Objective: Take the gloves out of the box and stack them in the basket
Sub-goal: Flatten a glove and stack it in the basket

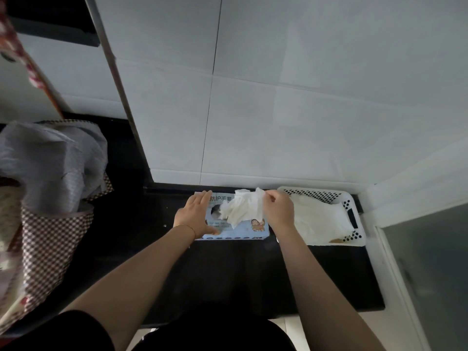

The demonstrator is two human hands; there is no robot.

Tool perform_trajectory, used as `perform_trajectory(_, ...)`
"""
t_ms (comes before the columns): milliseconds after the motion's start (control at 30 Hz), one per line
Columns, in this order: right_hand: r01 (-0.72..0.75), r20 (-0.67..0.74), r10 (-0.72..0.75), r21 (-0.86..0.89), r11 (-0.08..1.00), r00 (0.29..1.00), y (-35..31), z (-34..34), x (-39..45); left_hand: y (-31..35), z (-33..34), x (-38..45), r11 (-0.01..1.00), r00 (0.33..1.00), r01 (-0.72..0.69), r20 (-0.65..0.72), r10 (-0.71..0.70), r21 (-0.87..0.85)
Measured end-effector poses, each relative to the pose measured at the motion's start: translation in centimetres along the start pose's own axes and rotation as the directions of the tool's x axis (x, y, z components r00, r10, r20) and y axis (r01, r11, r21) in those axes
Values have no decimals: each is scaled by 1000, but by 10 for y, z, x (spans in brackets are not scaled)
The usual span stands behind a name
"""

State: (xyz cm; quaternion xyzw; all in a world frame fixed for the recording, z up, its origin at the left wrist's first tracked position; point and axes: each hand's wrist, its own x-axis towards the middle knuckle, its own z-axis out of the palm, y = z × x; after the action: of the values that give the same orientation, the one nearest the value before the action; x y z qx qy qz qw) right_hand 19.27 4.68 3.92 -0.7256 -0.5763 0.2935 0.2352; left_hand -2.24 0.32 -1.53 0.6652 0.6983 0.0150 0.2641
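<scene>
A light blue glove box (249, 229) lies flat on the black counter (228, 269) against the white wall. My left hand (196, 214) presses flat on the box's left end, fingers straight. My right hand (278, 209) pinches a crumpled white glove (241, 207) that hangs over the box's opening. To the right stands a white perforated basket (352, 198) with white gloves (319, 221) lying inside it.
A checkered bag (55, 224) with a grey plastic sack (53, 163) in it stands at the left. A frosted glass panel (430, 262) borders the counter on the right. White tiled wall rises behind the box and basket.
</scene>
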Motion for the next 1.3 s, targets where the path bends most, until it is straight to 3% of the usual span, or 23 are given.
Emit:
perform_trajectory(67, 49, 170, -51, 16, 999, 984, -9, 8, -4, 1, 0, 0, 1000, 1000, 1, 1, -1, -9)
perform_trajectory(167, 216, 405, -117, -208, 954, 907, -13, 37, -14, 2, -1, 0, 1000, 1000, 5, 9, -5, -8)
perform_trajectory(233, 321, 430, -161, -329, 888, 888, -11, 58, -23, 4, -2, -2, 1000, 1000, 8, 16, -8, 0)
perform_trajectory(333, 298, 409, -150, -327, 897, 900, -21, 61, -28, 4, -2, -2, 1000, 1000, 13, 28, -13, -7)
perform_trajectory(600, 132, 191, -112, -94, 987, 975, -56, -14, -9, 1, -4, -3, 999, 999, 6, 53, -4, -35)
perform_trajectory(700, 114, 149, -117, 33, 993, 982, -65, -34, -7, 1, -15, 2, 978, 995, 29, 102, -8, -205)
perform_trajectory(800, 103, 158, -121, 116, 988, 980, -69, -48, -10, 5, -33, 8, 911, 998, 46, 51, -28, -409)
perform_trajectory(1000, -21, 191, -47, 341, 940, 980, -84, -55, -23, 27, -74, 0, 786, 993, -51, -115, -26, -617)
perform_trajectory(1100, -84, 239, -32, 461, 884, 971, -93, -54, -29, 42, -93, -8, 701, 985, -152, -167, 47, -697)
perform_trajectory(1233, -195, 316, 30, 508, 839, 948, -105, -57, -33, 63, -126, -26, 492, 960, -265, -179, 214, -829)
perform_trajectory(1300, -222, 353, 7, 570, 791, 935, -107, -59, -37, 69, -137, -30, 453, 950, -283, -181, 255, -845)
